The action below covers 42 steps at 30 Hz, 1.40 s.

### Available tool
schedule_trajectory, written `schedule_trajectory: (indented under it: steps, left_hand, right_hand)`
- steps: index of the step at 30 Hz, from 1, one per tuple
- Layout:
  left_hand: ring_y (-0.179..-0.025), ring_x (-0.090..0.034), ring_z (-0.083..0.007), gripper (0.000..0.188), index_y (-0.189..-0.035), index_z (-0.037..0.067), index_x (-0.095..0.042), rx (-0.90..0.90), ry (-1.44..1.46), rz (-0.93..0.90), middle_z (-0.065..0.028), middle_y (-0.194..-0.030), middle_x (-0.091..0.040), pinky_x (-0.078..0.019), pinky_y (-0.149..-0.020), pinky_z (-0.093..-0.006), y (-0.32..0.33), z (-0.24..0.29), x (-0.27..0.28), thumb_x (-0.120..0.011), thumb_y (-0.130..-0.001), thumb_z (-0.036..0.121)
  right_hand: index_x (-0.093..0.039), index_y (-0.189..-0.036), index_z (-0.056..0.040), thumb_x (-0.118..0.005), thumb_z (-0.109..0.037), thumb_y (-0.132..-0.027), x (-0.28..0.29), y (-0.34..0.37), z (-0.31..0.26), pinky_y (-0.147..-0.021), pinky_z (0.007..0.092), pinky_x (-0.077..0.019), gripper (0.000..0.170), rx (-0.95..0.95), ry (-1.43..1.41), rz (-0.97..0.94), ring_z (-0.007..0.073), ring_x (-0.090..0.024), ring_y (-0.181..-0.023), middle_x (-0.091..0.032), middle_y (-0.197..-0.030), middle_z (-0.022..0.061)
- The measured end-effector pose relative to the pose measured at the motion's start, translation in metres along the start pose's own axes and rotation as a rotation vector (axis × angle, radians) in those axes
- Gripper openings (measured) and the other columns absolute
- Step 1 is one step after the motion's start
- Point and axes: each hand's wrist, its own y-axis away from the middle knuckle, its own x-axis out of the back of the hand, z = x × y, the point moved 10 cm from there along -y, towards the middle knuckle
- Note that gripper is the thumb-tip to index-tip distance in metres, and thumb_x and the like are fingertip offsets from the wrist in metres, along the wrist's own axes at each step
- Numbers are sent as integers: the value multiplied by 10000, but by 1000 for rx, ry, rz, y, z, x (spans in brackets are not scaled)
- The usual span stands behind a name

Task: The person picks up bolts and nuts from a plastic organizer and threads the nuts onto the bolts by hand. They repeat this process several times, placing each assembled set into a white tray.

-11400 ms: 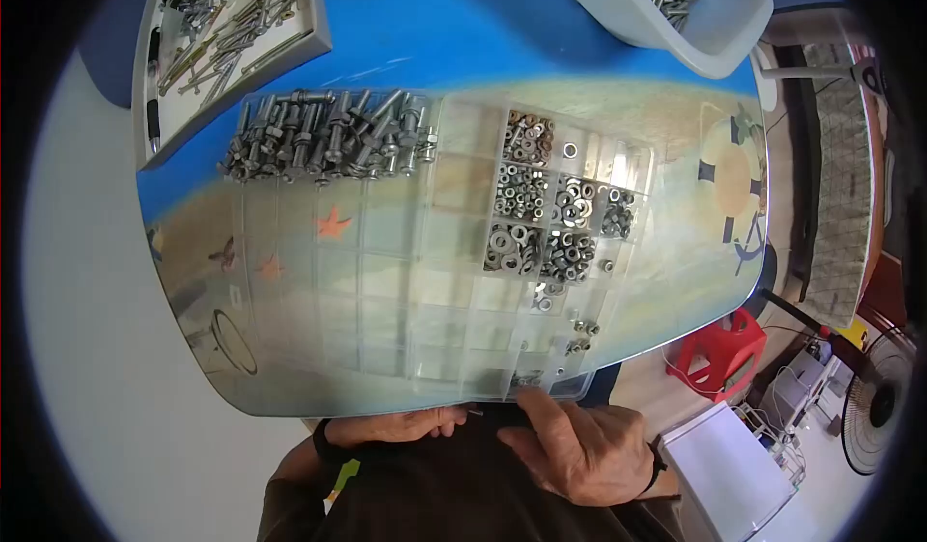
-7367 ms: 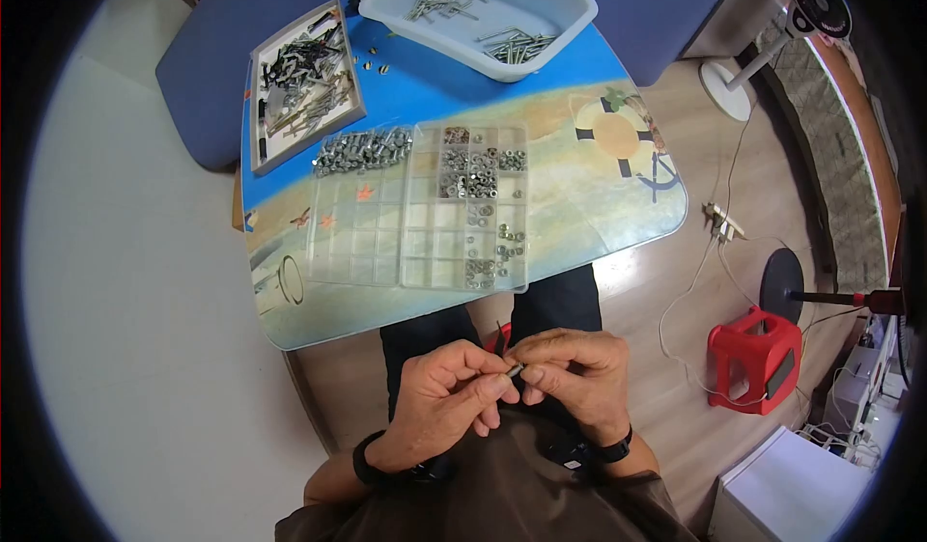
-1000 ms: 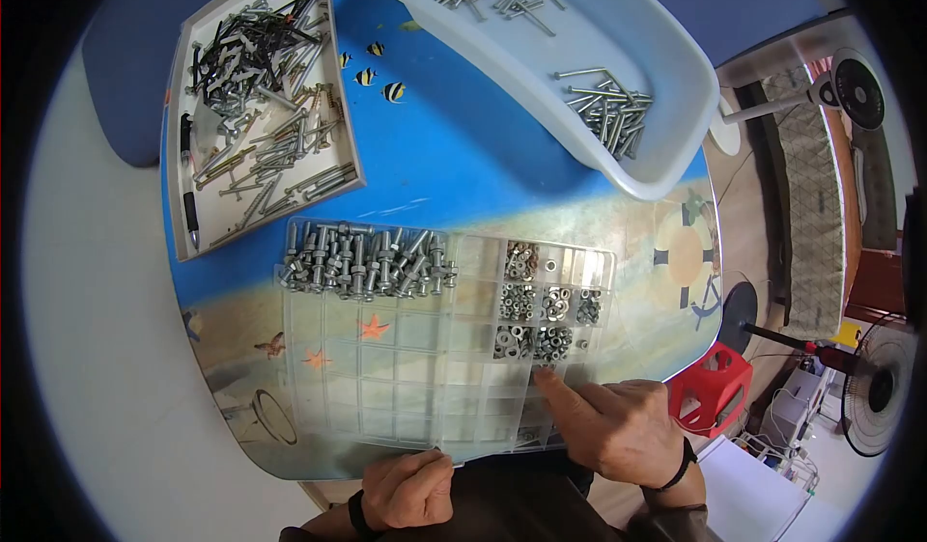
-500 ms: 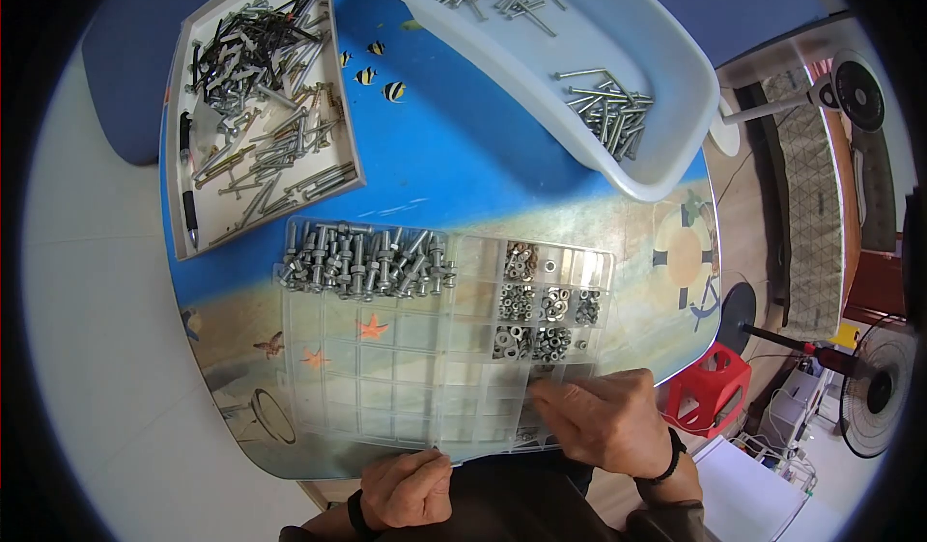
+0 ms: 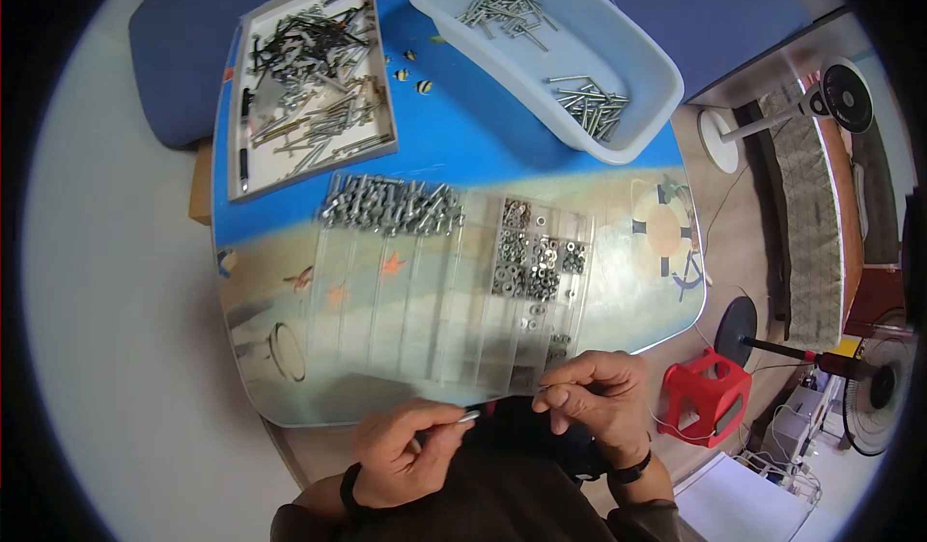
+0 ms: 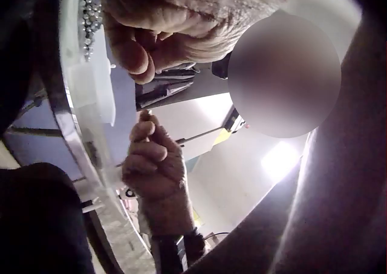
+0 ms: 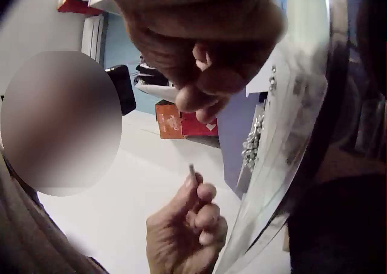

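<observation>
Below the table's front edge, my left hand (image 5: 410, 450) pinches a small silver bolt (image 5: 469, 416) between thumb and forefinger. Its thin shank (image 7: 192, 171) sticks up past the fingertips in the right wrist view. My right hand (image 5: 601, 402) is at the near right corner of a clear compartment box (image 5: 454, 325), thumb and forefinger together on a tiny metal piece (image 5: 543, 389); its kind is mostly hidden by the fingertips. A gap separates the hands. In the box, nuts and washers (image 5: 541, 277) fill several right-hand compartments, and bolts with nuts (image 5: 391, 206) are heaped along the back left.
Behind the box stand a shallow white tray (image 5: 394, 127) of mixed screws and a pen, and a pale blue tub (image 5: 666, 83) with two piles of long screws. A red stool (image 5: 707, 388) is on the floor at right, near a fan (image 5: 877, 388).
My right hand has lifted away from the box's washer compartments and drawn back to its front corner. The left hand has risen and turned, bringing the bolt into sight. The head view has shifted.
</observation>
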Motion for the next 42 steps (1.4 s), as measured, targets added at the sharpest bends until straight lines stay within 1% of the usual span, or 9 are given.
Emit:
schedule_trajectory:
  steps: [6,15,19,27,33,37,39,40,42]
  left_hand:
    - [-585,-663,-96,79,-960,-64,-684,36,170,-87,-112,-818,-735,-519,-500,-206,7,23,-36,-687,-924,6]
    - [-579,-658,-78,73,-939,-40,-669,21,158,-110,-82,-805,-733,-520,-491,-204,36,32,-53,-687,-934,30]
    - [-581,-656,-74,79,-940,-39,-663,44,137,-129,-84,-812,-733,-520,-491,-204,43,28,-57,-679,-942,39]
    - [-585,-653,-76,106,-982,-40,-646,321,286,-258,-98,-813,-723,-519,-487,-206,49,5,-73,-659,-967,64]
    - [-590,-652,-80,101,-1003,-32,-640,362,309,-283,-99,-816,-713,-522,-487,-211,43,2,-77,-639,-980,66]
    - [-612,-655,-86,94,-1019,-32,-636,306,211,-231,-96,-815,-707,-528,-511,-212,41,-10,-67,-625,-985,55]
    - [-633,-657,-91,95,-1035,-32,-632,135,57,-69,-94,-826,-706,-528,-541,-214,38,-14,-45,-619,-985,49]
    - [-629,-650,-93,98,-1036,-33,-624,97,-3,-37,-98,-836,-705,-523,-556,-216,37,-18,-37,-610,-991,54]
    - [-624,-648,-95,91,-1031,-31,-618,-2,-104,14,-102,-835,-704,-521,-555,-219,33,-22,-21,-605,-991,50]
  right_hand:
    - [-705,-945,46,-731,-44,-914,-15,32,14,-587,246,-559,99,181,-243,-18,119,-666,-656,-739,-897,153]
    - [-692,-930,60,-741,41,-868,-15,59,20,-718,322,-564,81,391,-176,-124,146,-672,-713,-733,-933,176]
    - [-706,-915,62,-755,56,-842,-10,60,28,-773,346,-557,89,303,-180,-98,158,-679,-745,-734,-931,177]
    - [-740,-859,25,-788,44,-795,-6,61,10,-705,297,-563,82,511,33,-170,188,-706,-801,-739,-904,156]
    - [-733,-858,22,-781,39,-801,-2,57,11,-759,309,-561,77,547,-19,-102,196,-708,-811,-734,-865,149]
    - [-711,-857,23,-761,48,-811,-1,48,7,-784,324,-563,73,544,-13,-94,205,-705,-809,-732,-858,140]
    - [-683,-844,20,-737,57,-823,8,41,3,-767,342,-568,69,495,-22,-2,208,-699,-787,-726,-837,128]
    - [-668,-861,9,-720,14,-841,5,41,-14,-653,325,-554,55,689,239,-25,227,-696,-738,-708,-836,155]
    - [-660,-856,8,-718,15,-828,1,36,-36,-642,326,-543,65,732,478,33,229,-693,-725,-704,-824,141]
